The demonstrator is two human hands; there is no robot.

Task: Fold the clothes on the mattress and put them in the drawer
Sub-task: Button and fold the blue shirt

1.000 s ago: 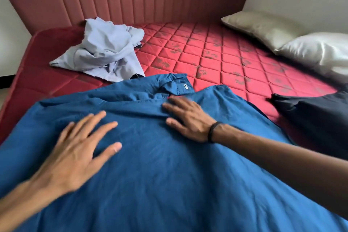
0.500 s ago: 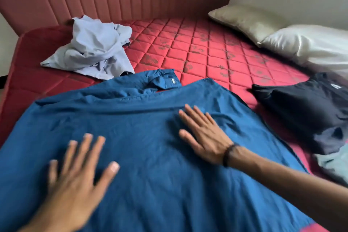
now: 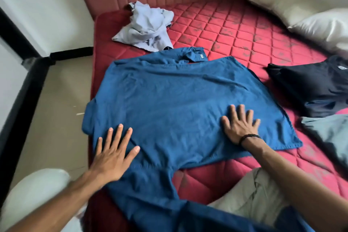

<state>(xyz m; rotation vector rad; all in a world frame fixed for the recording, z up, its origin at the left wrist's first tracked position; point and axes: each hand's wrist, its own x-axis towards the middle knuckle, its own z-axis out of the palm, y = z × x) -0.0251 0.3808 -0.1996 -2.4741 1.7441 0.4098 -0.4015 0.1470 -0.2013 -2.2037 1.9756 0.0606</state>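
The big blue cotton shirt (image 3: 173, 100) lies spread out, back side up, on the red quilted mattress (image 3: 244, 30). Its collar points to the far end. One long sleeve runs down toward the person, and its left edge hangs a little over the side of the bed.

The person's left hand (image 3: 113, 154) lies flat on the shirt near the left side, fingers straight and spread apart. The right hand (image 3: 241, 126), with a dark band at the wrist, lies flat near the bottom right part, fingers spread too. Neither hand grips anything.

The step looks like smoothing the shirt flat before the first fold. To do it well, both hands should likely slide outward from the middle, pressing softly, so the small wrinkles go away. Pushing too hard could bunch the cloth. It would also help to pull the hanging edge back onto the bed first, so the shirt does not slip off.

A crumpled pale blue cloth (image 3: 146, 26) waits just behind the collar. A dark folded garment (image 3: 308, 84) sits to the right, near but apart. No drawer is in view.
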